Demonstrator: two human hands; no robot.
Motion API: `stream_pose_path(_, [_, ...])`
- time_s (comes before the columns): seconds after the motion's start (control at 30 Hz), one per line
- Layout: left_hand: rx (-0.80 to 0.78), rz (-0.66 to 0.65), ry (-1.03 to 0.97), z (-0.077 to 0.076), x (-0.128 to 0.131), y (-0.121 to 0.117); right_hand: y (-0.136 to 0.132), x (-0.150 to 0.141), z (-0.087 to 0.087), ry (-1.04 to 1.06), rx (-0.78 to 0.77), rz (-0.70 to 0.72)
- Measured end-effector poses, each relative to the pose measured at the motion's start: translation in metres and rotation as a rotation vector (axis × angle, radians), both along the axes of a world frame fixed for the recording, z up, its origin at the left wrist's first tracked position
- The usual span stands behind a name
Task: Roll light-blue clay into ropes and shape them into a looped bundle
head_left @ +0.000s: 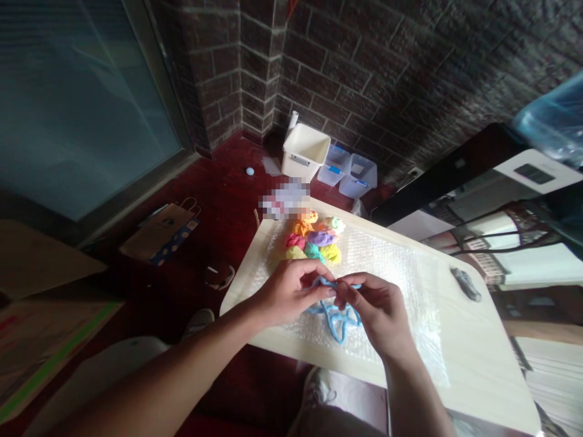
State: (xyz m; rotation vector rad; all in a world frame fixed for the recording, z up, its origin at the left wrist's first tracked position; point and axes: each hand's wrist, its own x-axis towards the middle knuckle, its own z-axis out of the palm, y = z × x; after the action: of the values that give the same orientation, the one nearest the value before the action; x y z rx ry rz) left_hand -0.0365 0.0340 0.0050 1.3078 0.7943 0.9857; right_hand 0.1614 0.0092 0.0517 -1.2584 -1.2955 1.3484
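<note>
A light blue cord, thick like yarn (337, 331), hangs in loops below my fingers over the table. My left hand (294, 288) pinches part of it between thumb and forefinger. Right beside it, my right hand (376, 303) grips the same cord, fingertips almost touching those of the left. Where the cord passes between the fingers it is partly hidden. Just beyond my hands lies a cluster of crumpled, soft-looking bundles in several colours, among them a purple one (321, 238), a yellow one (331, 253) and an orange one (301, 227).
Bubble wrap (401, 273) covers much of the pale table (483, 340). A grey object (465, 284) lies at its right. Past the far edge stand a cream bin (306, 145) and clear boxes (359, 176). A paper bag (157, 233) is on the floor, left; shelves stand right.
</note>
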Motion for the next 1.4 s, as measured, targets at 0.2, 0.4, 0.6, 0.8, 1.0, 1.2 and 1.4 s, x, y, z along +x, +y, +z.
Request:
stream_pose_path(0.2, [-0.024,-0.03,-0.013,0.004,0.008,-0.003,-0.006,0.012,0.007,-0.056,0.019,0.034])
stream_pose_path(0.4, [0.037,-0.004,-0.014,0.003,0.013,-0.004,-0.008,0.02,0.003,-0.033,0.011,0.069])
stream_pose_path(0.6, [0.064,0.004,0.032,0.001,0.013,-0.004,-0.009,0.02,-0.004,-0.041,0.013,0.054])
stream_pose_path(0.8, [0.023,0.008,0.089,0.001,0.012,-0.004,-0.004,0.02,-0.009,-0.023,-0.008,0.056])
stream_pose_path(1.0, [0.038,0.051,0.095,0.0,0.013,-0.005,-0.002,0.023,-0.013,0.0,-0.01,0.04])
stream_pose_path(1.2, [0.081,0.049,0.128,0.007,0.012,-0.006,-0.004,0.021,-0.009,-0.008,-0.016,0.042])
stream_pose_path(1.4, [0.033,0.001,0.084,0.004,0.011,-0.007,-0.004,0.022,-0.014,0.017,-0.009,0.069])
